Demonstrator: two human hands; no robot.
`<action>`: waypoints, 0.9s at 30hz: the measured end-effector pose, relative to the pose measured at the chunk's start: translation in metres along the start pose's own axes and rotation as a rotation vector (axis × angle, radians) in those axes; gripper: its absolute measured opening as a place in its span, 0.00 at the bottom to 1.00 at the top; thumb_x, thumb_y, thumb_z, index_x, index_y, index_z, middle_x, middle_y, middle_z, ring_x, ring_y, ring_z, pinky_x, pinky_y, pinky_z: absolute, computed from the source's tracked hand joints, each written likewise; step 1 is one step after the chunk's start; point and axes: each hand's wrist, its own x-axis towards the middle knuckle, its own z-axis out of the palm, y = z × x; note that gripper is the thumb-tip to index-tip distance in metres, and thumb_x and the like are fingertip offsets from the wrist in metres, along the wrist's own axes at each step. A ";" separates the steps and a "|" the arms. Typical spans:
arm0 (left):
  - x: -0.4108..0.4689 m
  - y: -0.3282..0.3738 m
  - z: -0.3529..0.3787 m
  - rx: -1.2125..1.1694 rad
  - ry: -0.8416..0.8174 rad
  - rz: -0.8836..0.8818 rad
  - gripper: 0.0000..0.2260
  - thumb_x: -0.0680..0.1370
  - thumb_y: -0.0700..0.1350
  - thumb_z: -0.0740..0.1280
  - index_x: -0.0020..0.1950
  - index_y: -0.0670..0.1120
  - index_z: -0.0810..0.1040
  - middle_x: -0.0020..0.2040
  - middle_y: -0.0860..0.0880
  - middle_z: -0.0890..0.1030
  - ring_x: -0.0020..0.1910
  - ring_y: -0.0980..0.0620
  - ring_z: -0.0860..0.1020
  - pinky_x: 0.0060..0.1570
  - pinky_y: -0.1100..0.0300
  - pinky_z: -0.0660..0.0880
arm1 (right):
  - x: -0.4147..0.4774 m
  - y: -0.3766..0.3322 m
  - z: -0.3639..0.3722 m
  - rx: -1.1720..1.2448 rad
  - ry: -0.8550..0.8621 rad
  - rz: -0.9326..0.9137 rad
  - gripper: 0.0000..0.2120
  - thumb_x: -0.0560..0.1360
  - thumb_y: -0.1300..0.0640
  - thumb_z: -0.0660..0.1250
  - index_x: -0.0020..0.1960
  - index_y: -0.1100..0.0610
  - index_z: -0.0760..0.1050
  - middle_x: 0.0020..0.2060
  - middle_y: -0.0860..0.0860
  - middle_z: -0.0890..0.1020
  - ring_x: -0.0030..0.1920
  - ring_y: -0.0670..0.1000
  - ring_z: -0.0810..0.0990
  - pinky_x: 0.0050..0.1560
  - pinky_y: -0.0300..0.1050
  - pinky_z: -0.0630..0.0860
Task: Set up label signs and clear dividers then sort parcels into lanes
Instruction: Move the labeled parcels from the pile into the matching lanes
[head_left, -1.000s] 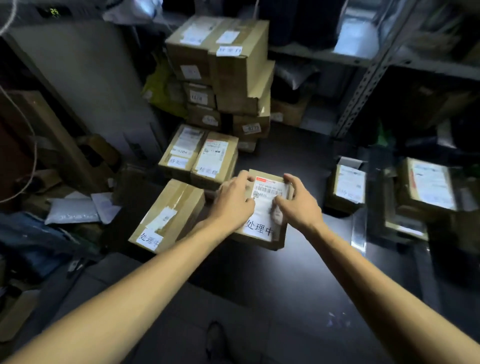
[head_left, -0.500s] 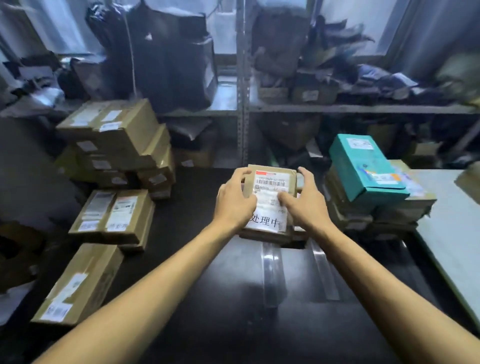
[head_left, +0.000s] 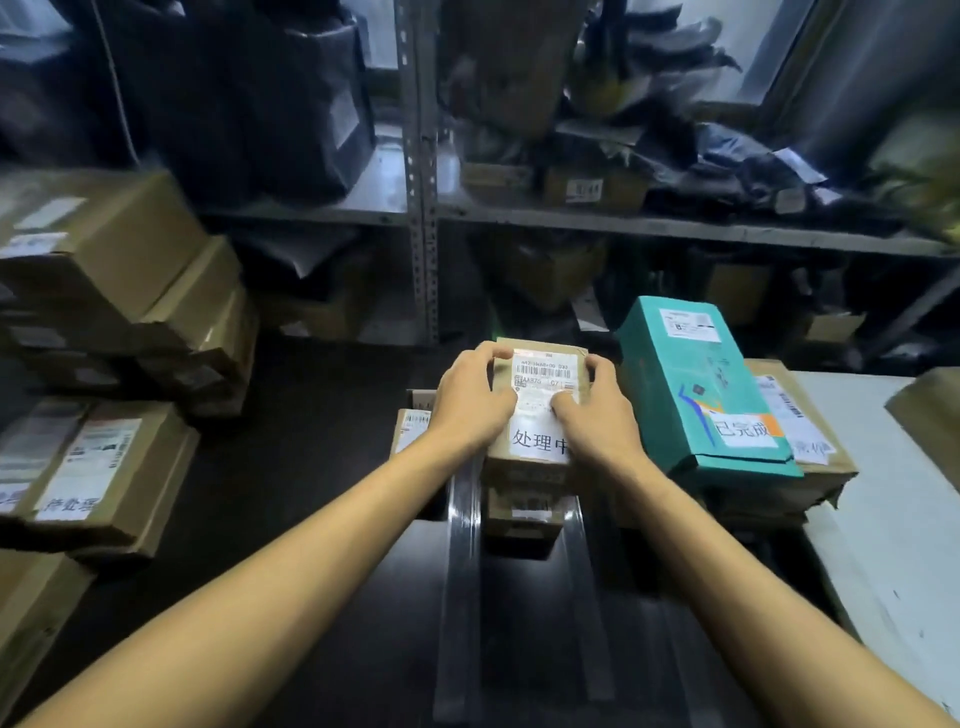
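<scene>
Head view, two hands (head_left: 470, 410) (head_left: 597, 423) gripping one parcel (head_left: 540, 441), two clear dividers (head_left: 461, 571)

free dark surface (head_left: 322, 447) left (teal box (head_left: 691, 395) right)

- White sign (head_left: 540, 442) on middle brown parcel (head_left: 524, 470): "处理中".
- Shipping label (head_left: 546, 375) above it: barcode, code starting "AA87", rest unclear.
- Orange-edged sign (head_left: 745, 430) on teal box (head_left: 680, 384): "已完成".
- Blurred sign (head_left: 66, 504) on left carton (head_left: 150, 467): "待处理".
</scene>
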 end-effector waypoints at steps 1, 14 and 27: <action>0.014 -0.003 0.004 0.015 0.005 -0.022 0.16 0.75 0.42 0.65 0.62 0.52 0.76 0.60 0.51 0.77 0.58 0.48 0.77 0.59 0.49 0.75 | 0.015 0.000 0.004 -0.016 -0.012 0.006 0.27 0.76 0.58 0.64 0.73 0.53 0.61 0.64 0.55 0.78 0.60 0.58 0.78 0.60 0.53 0.75; 0.076 -0.040 0.058 0.201 -0.080 -0.022 0.20 0.75 0.41 0.61 0.65 0.55 0.74 0.67 0.53 0.65 0.66 0.51 0.64 0.59 0.61 0.63 | 0.092 0.033 0.035 -0.216 -0.129 0.008 0.34 0.77 0.51 0.63 0.79 0.53 0.52 0.71 0.61 0.65 0.68 0.64 0.66 0.64 0.54 0.65; 0.006 -0.009 -0.009 0.206 -0.041 -0.034 0.16 0.80 0.46 0.62 0.68 0.53 0.72 0.66 0.50 0.74 0.63 0.52 0.74 0.64 0.54 0.72 | 0.043 -0.016 0.008 -0.012 -0.279 -0.505 0.20 0.78 0.56 0.64 0.70 0.54 0.72 0.67 0.50 0.76 0.69 0.49 0.71 0.68 0.42 0.65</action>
